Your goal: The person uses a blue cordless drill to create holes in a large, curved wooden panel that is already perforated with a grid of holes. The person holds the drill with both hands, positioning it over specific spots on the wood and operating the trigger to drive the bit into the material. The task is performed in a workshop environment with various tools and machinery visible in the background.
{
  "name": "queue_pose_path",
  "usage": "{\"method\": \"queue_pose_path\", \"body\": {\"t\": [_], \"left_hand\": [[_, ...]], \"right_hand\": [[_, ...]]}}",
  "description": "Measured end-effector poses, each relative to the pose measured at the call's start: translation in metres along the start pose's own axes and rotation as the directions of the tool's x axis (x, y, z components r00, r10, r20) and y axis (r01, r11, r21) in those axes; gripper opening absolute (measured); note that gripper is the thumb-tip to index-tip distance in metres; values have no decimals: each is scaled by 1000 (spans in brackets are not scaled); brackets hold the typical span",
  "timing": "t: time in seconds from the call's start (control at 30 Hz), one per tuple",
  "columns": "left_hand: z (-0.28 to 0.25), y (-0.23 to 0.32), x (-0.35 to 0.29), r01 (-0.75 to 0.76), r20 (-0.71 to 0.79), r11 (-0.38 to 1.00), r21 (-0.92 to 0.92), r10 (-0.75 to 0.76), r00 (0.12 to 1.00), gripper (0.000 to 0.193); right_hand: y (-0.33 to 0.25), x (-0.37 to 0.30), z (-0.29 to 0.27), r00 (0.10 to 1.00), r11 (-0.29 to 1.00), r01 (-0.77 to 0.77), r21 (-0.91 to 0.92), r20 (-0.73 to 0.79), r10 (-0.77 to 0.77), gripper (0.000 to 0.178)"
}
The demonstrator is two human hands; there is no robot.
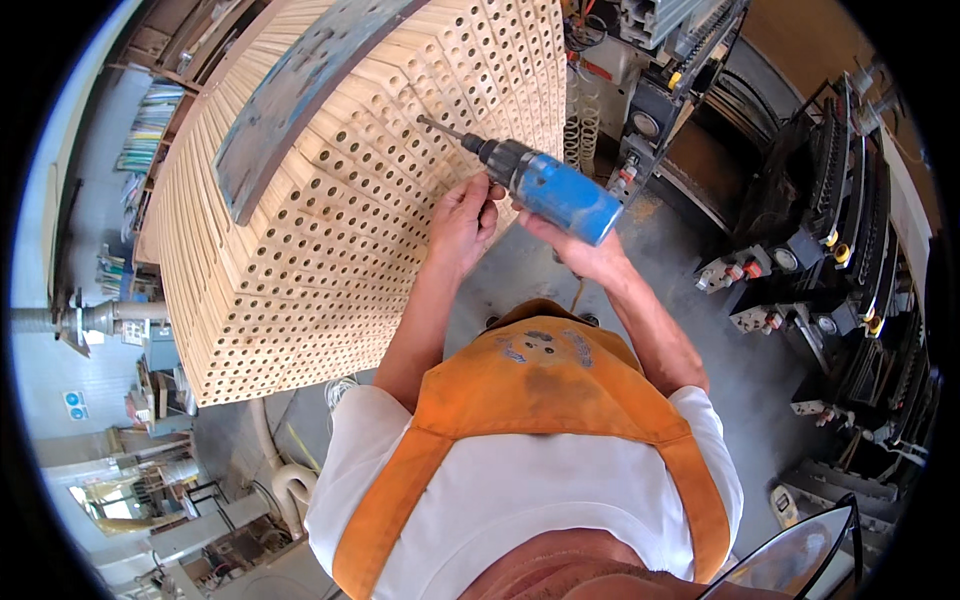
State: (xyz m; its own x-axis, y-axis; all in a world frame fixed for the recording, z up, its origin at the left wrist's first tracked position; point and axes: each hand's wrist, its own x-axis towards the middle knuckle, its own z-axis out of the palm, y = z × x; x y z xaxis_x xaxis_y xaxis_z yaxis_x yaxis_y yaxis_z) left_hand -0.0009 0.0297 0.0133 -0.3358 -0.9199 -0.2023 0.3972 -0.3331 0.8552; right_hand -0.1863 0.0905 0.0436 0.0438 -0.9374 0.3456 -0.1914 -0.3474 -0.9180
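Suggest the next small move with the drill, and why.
Probably align the bit with a plain hole near its tip: the right hand grips the drill, bit toward the wood, and nearby holes look plain, unlike the dark-ringed holes. Whether the bit touches is unclear.

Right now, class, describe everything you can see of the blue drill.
The drill has a scuffed blue body, a black front section and a slim, metal-looking bit. The bit points to the upper left, over the holed wooden pieces; whether it touches them is unclear. The right hand grips the drill from below, hiding the handle. The left hand is close by its front.
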Motion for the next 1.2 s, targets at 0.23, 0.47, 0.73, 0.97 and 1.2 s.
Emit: {"method": "queue_pose_path", "body": {"t": [0.23, 0.47, 0.73, 0.97, 1.2], "left_hand": [[7, 5, 8, 1, 32, 994, -107, 3, 999, 14], [-5, 41, 12, -90, 59, 903, -419, 126, 990, 18], [-3, 35, 7, -101, 80, 985, -141, 113, 990, 24], [33, 52, 30, -122, -24, 987, -106, 121, 992, 26], [36, 53, 35, -117, -74, 980, -163, 107, 992, 26]], "right_hand": [[-11, 1, -9, 989, 991, -128, 32, 75, 125, 32], [-6, -18, -25, 997, 998, 58, -32, 60, -56, 31], [31, -36, -57, 937, 815, -346, 466, 220, 272, 28], [28, -36, -42, 974, 971, -215, 103, 92, 206, 36], [16, 4, -20, 969, 909, -242, 340, 45, 241, 31]]}}
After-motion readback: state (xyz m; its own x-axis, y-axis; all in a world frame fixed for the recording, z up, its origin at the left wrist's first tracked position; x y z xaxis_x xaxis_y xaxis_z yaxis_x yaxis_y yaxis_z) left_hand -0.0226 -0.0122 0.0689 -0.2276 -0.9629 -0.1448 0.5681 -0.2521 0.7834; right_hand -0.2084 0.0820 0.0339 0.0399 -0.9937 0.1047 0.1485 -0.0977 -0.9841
